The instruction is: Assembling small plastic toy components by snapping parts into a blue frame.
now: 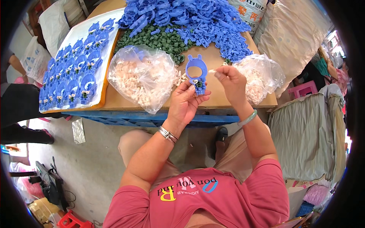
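Observation:
My left hand [183, 102] grips a blue plastic toy figure part [199, 90] by its lower end, above the table's near edge. The part has a large open ring with two small ears on top, and a dark green piece with pale bits sits in its lower body. Just to its right, my right hand [235, 84] pinches a small pale plastic piece [212, 71] between thumb and fingertips. Clear bags of similar pale pieces lie on either side: a larger bag [138, 81] at left, a smaller one [258, 76] at right.
Blue parts [182, 17] are heaped at the table's back, with green pieces [156, 42] in front. A white tray [70, 41] at left bears rows of blue figures. Large sacks [292, 34] stand at right. Another person's leg [26, 133] shows at far left.

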`<state>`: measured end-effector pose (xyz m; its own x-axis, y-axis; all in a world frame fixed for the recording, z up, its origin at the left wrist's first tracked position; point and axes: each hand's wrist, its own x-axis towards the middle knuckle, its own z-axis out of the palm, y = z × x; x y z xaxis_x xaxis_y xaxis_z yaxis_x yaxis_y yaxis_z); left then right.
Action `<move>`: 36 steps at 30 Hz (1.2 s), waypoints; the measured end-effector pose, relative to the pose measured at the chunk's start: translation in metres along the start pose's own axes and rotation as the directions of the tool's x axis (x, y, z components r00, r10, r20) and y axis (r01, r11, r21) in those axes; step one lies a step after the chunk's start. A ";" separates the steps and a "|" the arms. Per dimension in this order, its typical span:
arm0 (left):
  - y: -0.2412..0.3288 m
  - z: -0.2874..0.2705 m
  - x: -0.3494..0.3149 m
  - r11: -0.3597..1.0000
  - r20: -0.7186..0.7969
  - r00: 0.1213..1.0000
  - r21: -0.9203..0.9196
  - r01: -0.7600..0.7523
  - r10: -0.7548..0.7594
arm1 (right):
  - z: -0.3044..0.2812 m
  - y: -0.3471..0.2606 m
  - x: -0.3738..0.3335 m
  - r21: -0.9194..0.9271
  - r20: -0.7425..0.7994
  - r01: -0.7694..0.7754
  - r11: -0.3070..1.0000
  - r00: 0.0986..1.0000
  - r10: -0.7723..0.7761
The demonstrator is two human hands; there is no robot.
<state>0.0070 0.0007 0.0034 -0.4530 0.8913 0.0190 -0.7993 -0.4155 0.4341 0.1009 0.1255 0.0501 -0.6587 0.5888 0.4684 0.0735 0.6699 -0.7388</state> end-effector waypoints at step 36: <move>0.004 -0.004 0.003 0.996 0.122 0.991 -0.072 0.057 -0.048 | -0.037 0.059 0.045 -0.804 0.333 0.312 0.507 0.941 -0.052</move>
<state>0.0006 0.0009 0.0020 -0.3626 0.9257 0.1074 -0.8503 -0.3758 0.3685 0.1038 0.2079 0.0457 -0.8734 0.3687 0.3181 0.4332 0.8867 0.1615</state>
